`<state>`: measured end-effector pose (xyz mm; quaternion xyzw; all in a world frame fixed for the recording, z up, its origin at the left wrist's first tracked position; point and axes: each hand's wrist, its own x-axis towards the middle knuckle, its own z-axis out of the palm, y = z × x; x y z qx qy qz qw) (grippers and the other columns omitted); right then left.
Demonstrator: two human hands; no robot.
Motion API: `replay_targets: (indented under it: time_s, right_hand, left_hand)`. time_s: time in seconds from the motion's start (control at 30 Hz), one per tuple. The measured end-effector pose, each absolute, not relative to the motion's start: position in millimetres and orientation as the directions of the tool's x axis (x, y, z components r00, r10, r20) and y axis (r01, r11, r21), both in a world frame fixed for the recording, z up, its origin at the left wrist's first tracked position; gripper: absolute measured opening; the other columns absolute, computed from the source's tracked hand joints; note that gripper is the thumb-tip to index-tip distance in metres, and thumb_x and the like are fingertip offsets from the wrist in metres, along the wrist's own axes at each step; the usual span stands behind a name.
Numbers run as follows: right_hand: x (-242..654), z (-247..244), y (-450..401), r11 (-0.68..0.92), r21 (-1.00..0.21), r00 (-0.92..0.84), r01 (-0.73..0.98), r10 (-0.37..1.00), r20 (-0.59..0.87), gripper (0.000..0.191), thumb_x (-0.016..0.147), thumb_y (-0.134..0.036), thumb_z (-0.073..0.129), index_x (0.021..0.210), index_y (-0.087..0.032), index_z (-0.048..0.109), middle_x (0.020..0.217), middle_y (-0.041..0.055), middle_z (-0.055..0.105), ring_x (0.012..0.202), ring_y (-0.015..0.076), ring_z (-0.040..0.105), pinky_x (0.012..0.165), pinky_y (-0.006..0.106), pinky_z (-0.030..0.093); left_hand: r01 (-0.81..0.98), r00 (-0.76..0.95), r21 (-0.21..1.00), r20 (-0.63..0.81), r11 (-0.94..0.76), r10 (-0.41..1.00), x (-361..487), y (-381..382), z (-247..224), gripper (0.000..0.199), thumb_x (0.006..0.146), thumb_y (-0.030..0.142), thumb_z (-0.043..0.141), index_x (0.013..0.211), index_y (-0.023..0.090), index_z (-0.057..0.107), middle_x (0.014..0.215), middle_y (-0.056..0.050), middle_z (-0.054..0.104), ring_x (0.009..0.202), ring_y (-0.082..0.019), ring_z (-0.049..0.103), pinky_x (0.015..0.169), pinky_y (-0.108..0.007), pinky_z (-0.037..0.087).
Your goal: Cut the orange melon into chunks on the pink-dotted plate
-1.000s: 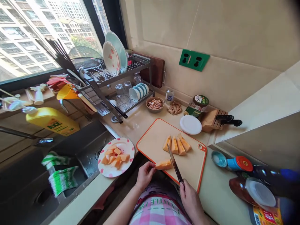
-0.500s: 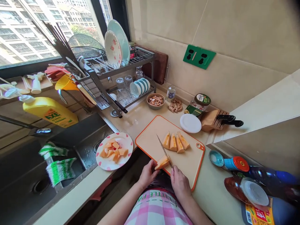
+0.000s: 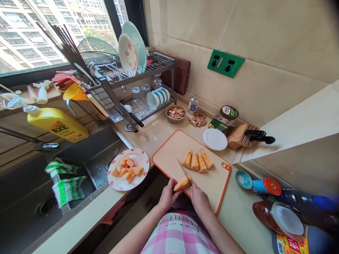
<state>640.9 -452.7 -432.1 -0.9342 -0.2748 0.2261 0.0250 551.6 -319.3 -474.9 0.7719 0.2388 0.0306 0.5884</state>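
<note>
My left hand point(image 3: 168, 195) holds a peeled orange melon wedge point(image 3: 182, 183) down at the near edge of the orange-rimmed cutting board point(image 3: 169, 151). My right hand point(image 3: 200, 199) grips a kitchen knife point(image 3: 183, 170), its blade resting on the wedge. The knife's handle is hidden in my fist. Several more melon wedges point(image 3: 197, 161) stand in a row on the board. To the left, a white plate with pink dots point(image 3: 140, 154) holds melon cubes point(image 3: 127, 168).
A stainless sink point(image 3: 74, 190) with green-striped sponges lies left of the counter. A dish rack point(image 3: 144, 84) stands behind. Farther back are a bowl point(image 3: 176, 113), a small white plate point(image 3: 215, 139) and a knife block point(image 3: 237, 135). Bottles point(image 3: 291, 215) lie at right.
The knife blade has swung left and come down onto the melon wedge. Both hands have moved slightly closer together over the board.
</note>
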Motion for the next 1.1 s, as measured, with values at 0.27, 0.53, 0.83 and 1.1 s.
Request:
replay_targets:
  time_s: [0.27,0.53,0.83,1.1]
  right_hand:
    - [642,-438,-454,-0.839,-0.202,0.742,0.505,0.542,-0.396,0.03,0.094,-0.015,0.028,0.102,-0.014,0.057,0.083,0.01,0.07,0.078,0.0208,0.068,0.061,0.025,0.047]
    - [650,-437,-450,-0.83,-0.209,0.735,0.517,0.556,-0.389,0.027,0.092,-0.016,0.033,0.101,-0.013,0.058,0.08,0.0097,0.071,0.074,0.0213,0.068,0.06,0.027,0.047]
    - [630,-431,-461,-0.761,-0.191,0.755,0.62,0.645,-0.118,0.03,0.095,-0.019,0.027,0.088,-0.017,0.056,0.073,0.0061,0.066,0.064,0.0164,0.066,0.052,0.022,0.041]
    - [630,-441,-449,-0.814,-0.146,0.748,0.562,0.576,-0.331,0.022,0.093,-0.019,0.035,0.093,-0.016,0.057,0.074,0.0066,0.07,0.068,0.0195,0.069,0.052,0.023,0.041]
  left_hand:
    - [0.343,0.871,0.915,-0.225,-0.214,0.436,554,-319,-475,0.017,0.073,0.031,0.059,0.077,0.02,0.045,0.069,0.002,0.053,0.061,-0.013,0.046,0.057,-0.023,0.033]
    - [0.371,0.836,0.923,-0.284,-0.104,0.469,557,-323,-474,0.02,0.069,0.032,0.063,0.073,0.019,0.048,0.061,0.004,0.053,0.056,-0.011,0.047,0.054,-0.021,0.034]
    - [0.361,0.822,0.93,-0.28,-0.073,0.496,556,-322,-478,0.018,0.069,0.027,0.062,0.073,0.019,0.046,0.059,0.005,0.052,0.052,-0.01,0.044,0.051,-0.021,0.031]
    - [0.376,0.812,0.925,-0.303,-0.049,0.499,560,-322,-479,0.02,0.068,0.028,0.064,0.075,0.02,0.048,0.06,0.004,0.054,0.055,-0.011,0.047,0.054,-0.022,0.034]
